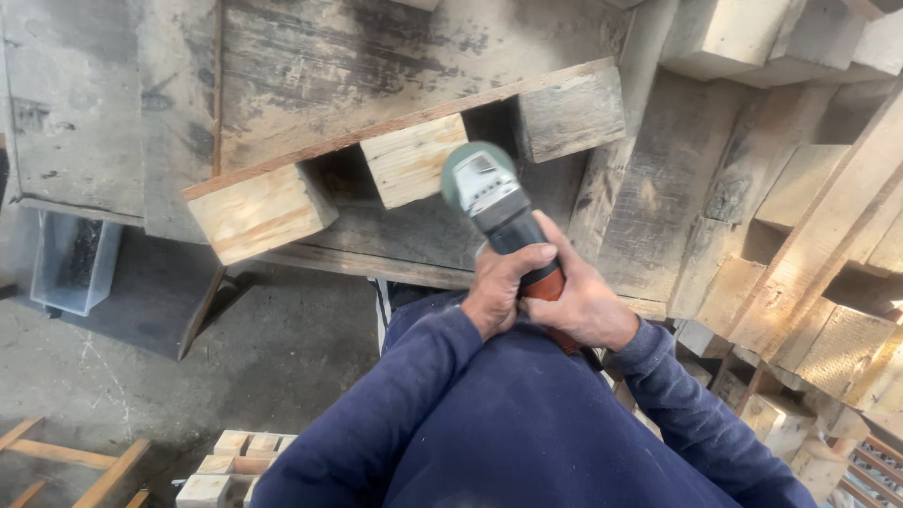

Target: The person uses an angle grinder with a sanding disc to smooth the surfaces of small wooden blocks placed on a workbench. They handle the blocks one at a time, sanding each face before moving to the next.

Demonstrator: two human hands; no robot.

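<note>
Both my hands grip a power tool (pixel 491 202) with a green round head, a black body and an orange grip. My left hand (pixel 499 287) wraps the body from the left, and my right hand (pixel 578 296) holds the orange part from the right. The tool's head sits just right of the middle wooden block (pixel 409 160) of an upturned pallet (pixel 376 66), whether touching I cannot tell. Another block (pixel 259 212) lies to the left, a third (pixel 569 111) to the right. My dark blue sleeves fill the lower frame.
More pallets and wooden blocks (pixel 809 273) are stacked at the right. A clear plastic bin (pixel 71 263) stands on the concrete floor at the left. Small wood offcuts (pixel 230 461) and slats (pixel 66 466) lie at the bottom left.
</note>
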